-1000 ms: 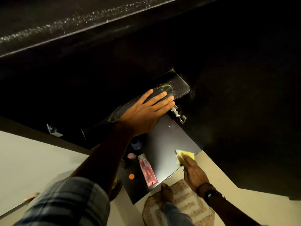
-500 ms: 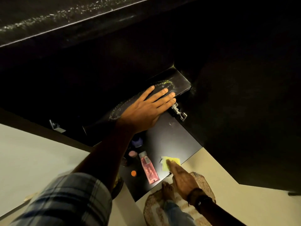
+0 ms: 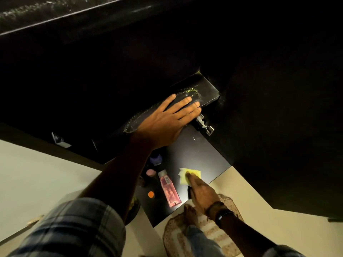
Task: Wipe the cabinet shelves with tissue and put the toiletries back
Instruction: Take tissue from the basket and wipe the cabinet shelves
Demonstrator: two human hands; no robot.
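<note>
Below, pink tube (image 3: 169, 190) lies on lower shelf (image 3: 202, 154).

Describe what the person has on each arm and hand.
The left hand is bare, with no rings visible. A blue-grey and white plaid fabric sleeve covers the upper arm and leaves the forearm bare. The right hand is bare too. At its wrist sit a black wristwatch and a thin brownish band.
</note>
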